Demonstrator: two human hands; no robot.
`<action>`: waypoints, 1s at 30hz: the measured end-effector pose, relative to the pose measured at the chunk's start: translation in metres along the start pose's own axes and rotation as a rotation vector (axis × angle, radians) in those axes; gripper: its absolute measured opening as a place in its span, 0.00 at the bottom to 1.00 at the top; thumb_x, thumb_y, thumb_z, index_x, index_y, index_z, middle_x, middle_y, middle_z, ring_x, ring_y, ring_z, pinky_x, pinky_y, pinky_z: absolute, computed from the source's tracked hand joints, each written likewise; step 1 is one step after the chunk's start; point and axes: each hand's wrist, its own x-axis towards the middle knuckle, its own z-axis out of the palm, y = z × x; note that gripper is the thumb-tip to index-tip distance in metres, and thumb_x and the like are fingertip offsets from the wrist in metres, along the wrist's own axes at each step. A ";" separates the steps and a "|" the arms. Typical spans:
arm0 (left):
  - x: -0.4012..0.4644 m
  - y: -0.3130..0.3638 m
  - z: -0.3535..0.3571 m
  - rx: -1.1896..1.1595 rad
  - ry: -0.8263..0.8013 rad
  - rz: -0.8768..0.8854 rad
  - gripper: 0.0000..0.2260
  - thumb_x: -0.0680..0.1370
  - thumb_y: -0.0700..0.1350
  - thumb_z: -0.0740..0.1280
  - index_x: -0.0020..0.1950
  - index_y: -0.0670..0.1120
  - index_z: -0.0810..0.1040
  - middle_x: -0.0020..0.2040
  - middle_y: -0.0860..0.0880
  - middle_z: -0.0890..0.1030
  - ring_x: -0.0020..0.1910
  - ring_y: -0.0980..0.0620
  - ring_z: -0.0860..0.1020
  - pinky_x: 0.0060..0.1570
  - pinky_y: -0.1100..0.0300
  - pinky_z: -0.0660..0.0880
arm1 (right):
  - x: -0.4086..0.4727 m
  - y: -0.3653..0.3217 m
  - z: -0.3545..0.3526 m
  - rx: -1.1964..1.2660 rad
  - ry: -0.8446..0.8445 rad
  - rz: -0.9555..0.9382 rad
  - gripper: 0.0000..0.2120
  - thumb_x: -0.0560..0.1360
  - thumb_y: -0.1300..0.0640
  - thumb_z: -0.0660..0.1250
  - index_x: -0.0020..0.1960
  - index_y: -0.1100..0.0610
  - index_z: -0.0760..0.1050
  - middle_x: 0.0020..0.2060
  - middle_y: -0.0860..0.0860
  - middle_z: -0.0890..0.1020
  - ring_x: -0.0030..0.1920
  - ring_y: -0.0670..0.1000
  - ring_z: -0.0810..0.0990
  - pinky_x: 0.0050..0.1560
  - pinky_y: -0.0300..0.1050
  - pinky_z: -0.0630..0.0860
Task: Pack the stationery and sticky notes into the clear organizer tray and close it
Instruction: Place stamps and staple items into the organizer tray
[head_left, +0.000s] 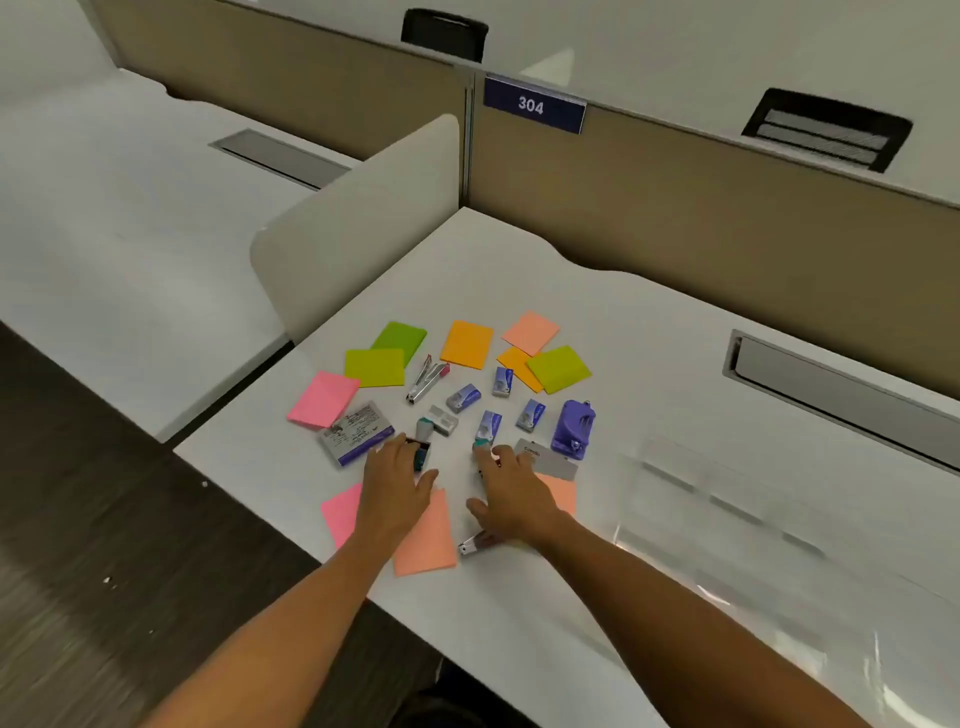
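Neither grip has closed: our left hand (397, 480) and right hand (511, 488) lie flat-fingered over the scattered stationery, holding nothing. We should gather small boxes first (sticky notes (374, 366) after) toward the clear organizer tray (727, 499), just right.

The white desk (649, 364) is supporting scattered sticky notes (466, 344), staple boxes (463, 398), a stapler (426, 378) and a clear tray (727, 519).

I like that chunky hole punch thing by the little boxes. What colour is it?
Purple. The hole punch shows clearly in the head view, the only one.
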 end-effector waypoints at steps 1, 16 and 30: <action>0.001 -0.001 0.001 -0.049 0.037 -0.007 0.22 0.75 0.50 0.70 0.65 0.42 0.73 0.63 0.44 0.76 0.64 0.43 0.73 0.67 0.48 0.67 | 0.002 -0.003 0.001 -0.028 0.011 0.016 0.35 0.75 0.46 0.64 0.76 0.52 0.53 0.71 0.57 0.63 0.70 0.61 0.61 0.58 0.56 0.75; -0.008 0.037 0.008 -0.388 0.181 -0.171 0.17 0.74 0.40 0.70 0.62 0.47 0.72 0.56 0.48 0.77 0.54 0.49 0.73 0.50 0.59 0.72 | 0.003 0.011 -0.006 0.140 0.237 0.117 0.22 0.77 0.45 0.65 0.68 0.50 0.67 0.59 0.54 0.73 0.55 0.54 0.76 0.48 0.46 0.78; -0.080 0.170 0.043 -0.448 -0.091 0.194 0.22 0.74 0.44 0.73 0.64 0.54 0.68 0.58 0.57 0.75 0.57 0.58 0.73 0.58 0.66 0.71 | -0.153 0.117 -0.018 0.447 0.408 0.379 0.43 0.70 0.42 0.73 0.75 0.45 0.52 0.69 0.49 0.72 0.60 0.50 0.77 0.55 0.42 0.74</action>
